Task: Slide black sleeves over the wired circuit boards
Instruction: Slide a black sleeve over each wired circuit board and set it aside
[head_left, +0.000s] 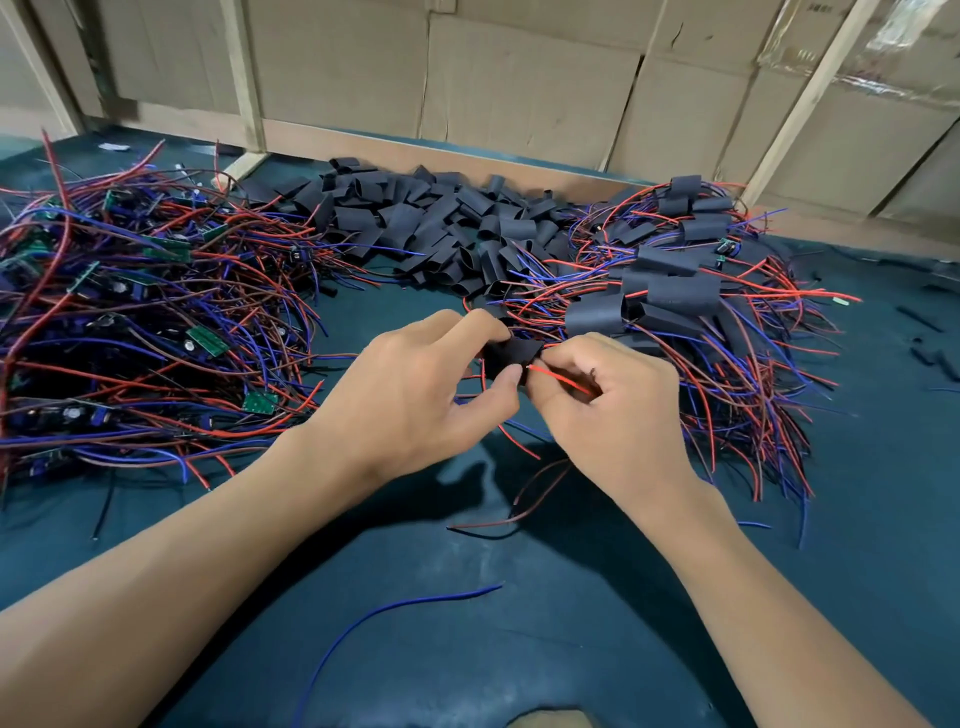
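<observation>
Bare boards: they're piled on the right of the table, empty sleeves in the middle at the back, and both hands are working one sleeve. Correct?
Not quite. The head view shows the bare boards piled on the left; the right pile is already sleeved. Empty sleeves do sit at the back, and both hands hold one sleeve.

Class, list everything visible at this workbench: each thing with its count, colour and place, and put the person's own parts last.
Bare wired boards: a heap, green with red and blue wires, left.
Loose sleeves: a heap, black, far middle.
Sleeved boards: a heap, black, right.
Held sleeve: one, black, pinched between both hands.
Red wire: one, in the right hand.
Loose blue wire: one, near edge.
Table mat: one, dark teal.
Cardboard boxes: several, brown, behind.
Left hand: one.
Right hand: one.
</observation>
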